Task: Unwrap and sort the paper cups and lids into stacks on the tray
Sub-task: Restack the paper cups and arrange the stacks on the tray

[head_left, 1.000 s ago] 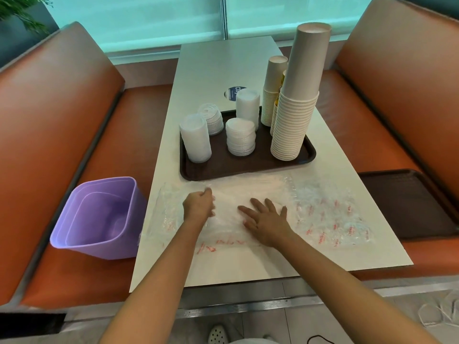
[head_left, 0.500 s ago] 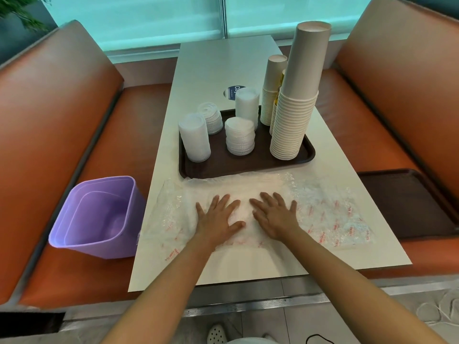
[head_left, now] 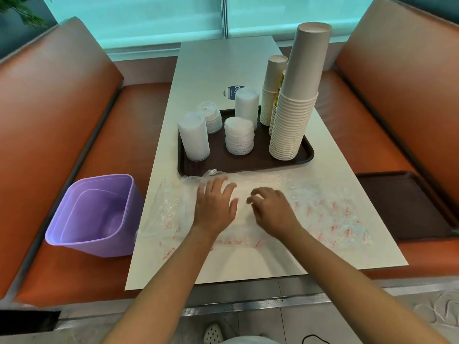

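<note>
A dark brown tray [head_left: 250, 163] on the white table holds a tall stack of paper cups [head_left: 296, 105], a shorter cup stack [head_left: 272, 90] behind it, and several stacks of white and clear lids [head_left: 239, 136]. Clear plastic wrapping [head_left: 330, 212] with red print lies flat in front of the tray. My left hand [head_left: 214, 204] rests flat on the wrapping with fingers spread. My right hand [head_left: 272, 211] sits on it beside the left, fingers bent and fingertips on the plastic.
A purple bin [head_left: 95, 214] stands on the orange bench seat at the left. A second, bare brown tray [head_left: 407, 207] lies on the right bench. A round blue sticker [head_left: 232, 90] marks the table behind the tray.
Both hands went from lying flat side by side to shifting forward on the wrapping; my right hand's fingers have curled, and the wrapping's far edge near the tray has lifted slightly.
</note>
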`<state>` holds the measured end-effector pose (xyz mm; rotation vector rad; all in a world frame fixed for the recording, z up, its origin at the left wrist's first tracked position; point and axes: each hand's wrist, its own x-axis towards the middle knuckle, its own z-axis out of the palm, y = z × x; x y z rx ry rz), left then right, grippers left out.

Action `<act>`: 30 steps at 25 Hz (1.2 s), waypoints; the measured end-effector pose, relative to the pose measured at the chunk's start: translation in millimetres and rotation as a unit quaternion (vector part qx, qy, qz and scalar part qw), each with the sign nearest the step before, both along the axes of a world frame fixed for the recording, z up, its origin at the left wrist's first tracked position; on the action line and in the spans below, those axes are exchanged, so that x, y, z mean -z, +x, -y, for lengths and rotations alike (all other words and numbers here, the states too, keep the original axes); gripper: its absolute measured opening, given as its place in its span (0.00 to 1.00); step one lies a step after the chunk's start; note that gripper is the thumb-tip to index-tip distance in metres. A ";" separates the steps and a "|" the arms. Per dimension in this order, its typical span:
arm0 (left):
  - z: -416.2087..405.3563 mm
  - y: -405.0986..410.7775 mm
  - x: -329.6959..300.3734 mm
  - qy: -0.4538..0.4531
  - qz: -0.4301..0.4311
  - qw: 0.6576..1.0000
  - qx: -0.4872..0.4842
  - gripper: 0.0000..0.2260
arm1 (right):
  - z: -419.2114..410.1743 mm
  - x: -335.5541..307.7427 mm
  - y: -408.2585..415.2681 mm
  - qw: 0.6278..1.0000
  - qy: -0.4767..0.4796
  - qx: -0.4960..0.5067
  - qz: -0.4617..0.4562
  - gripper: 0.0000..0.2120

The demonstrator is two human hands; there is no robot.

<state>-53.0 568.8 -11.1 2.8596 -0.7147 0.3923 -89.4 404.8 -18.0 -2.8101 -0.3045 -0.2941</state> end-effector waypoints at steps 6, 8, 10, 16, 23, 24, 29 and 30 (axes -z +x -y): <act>-0.8 3.6 18.9 0.061 -0.231 0.969 -0.056 0.23 | -8.4 25.5 -5.2 0.989 0.008 0.036 -0.146 0.13; -15.7 6.6 31.3 0.061 -0.284 0.952 -0.095 0.33 | 2.6 27.2 -4.5 0.986 -0.032 0.084 -0.139 0.13; -23.7 8.7 33.3 0.047 -0.309 0.943 -0.118 0.42 | 19.7 25.4 -5.8 0.976 -0.085 0.135 -0.151 0.14; -20.0 11.2 20.8 0.078 -0.298 0.939 -0.153 0.50 | 14.3 1.5 4.6 0.981 -0.053 0.189 -0.001 0.18; -9.1 -4.0 16.3 -0.077 -0.131 0.988 0.000 0.11 | -38.4 22.9 3.8 0.992 0.060 0.057 -0.099 0.15; -12.6 -4.5 25.7 -0.049 -0.158 0.986 -0.015 0.13 | -35.7 28.4 3.0 0.986 0.049 0.084 -0.134 0.16; -37.0 0.9 40.8 0.041 -0.251 0.961 -0.110 0.35 | -15.5 38.9 -2.0 0.960 -0.018 0.167 -0.223 0.28; -40.3 3.6 38.9 0.056 -0.270 0.953 -0.126 0.41 | -12.0 40.8 -3.7 0.956 -0.024 0.184 -0.229 0.29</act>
